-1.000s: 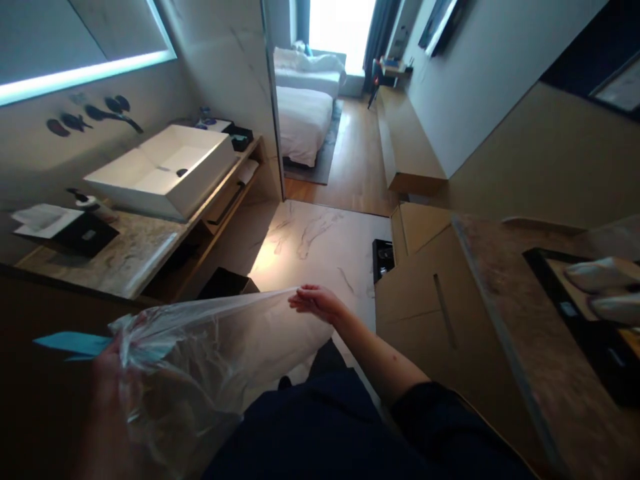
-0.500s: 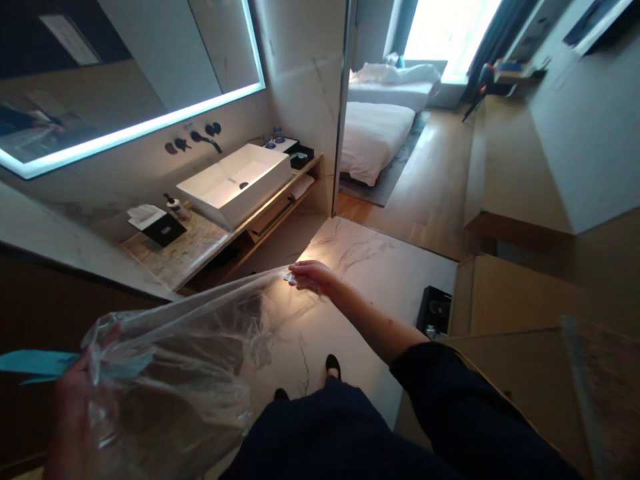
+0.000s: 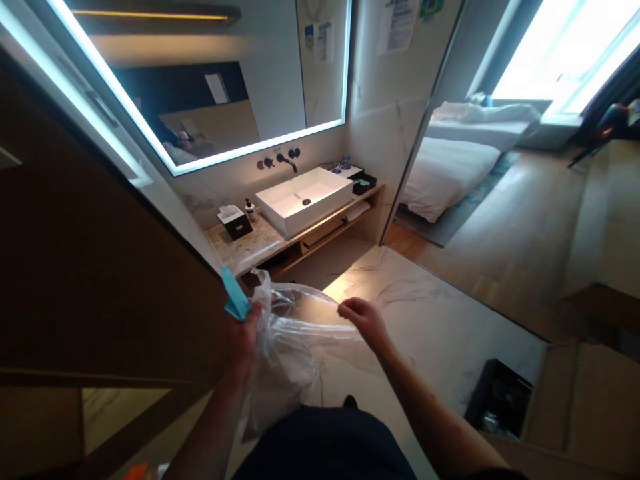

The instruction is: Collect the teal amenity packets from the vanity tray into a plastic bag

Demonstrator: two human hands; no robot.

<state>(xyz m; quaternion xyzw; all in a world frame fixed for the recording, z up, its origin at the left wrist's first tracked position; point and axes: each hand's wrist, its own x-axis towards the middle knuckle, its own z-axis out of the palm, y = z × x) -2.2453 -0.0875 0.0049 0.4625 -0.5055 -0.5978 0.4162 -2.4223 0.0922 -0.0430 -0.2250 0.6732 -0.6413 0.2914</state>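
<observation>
The plastic bag (image 3: 287, 347) is clear and colourless, with pale glints along its creases. The flat thing (image 3: 234, 296) above it is turquoise blue. The basin (image 3: 305, 199) is plain white, the wall taps (image 3: 280, 160) black. The countertop (image 3: 247, 245) shows grey-beige marble veining, and the floor (image 3: 425, 320) is white marble with thin grey veins. The tissue box (image 3: 237, 224) looks black, perhaps dark brown. The bed (image 3: 450, 167) is white. The bin (image 3: 497, 400) is black.

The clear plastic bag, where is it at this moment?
In the head view, the clear plastic bag is low and centre-left, stretched between the left hand and the right hand, above the marble floor.
</observation>
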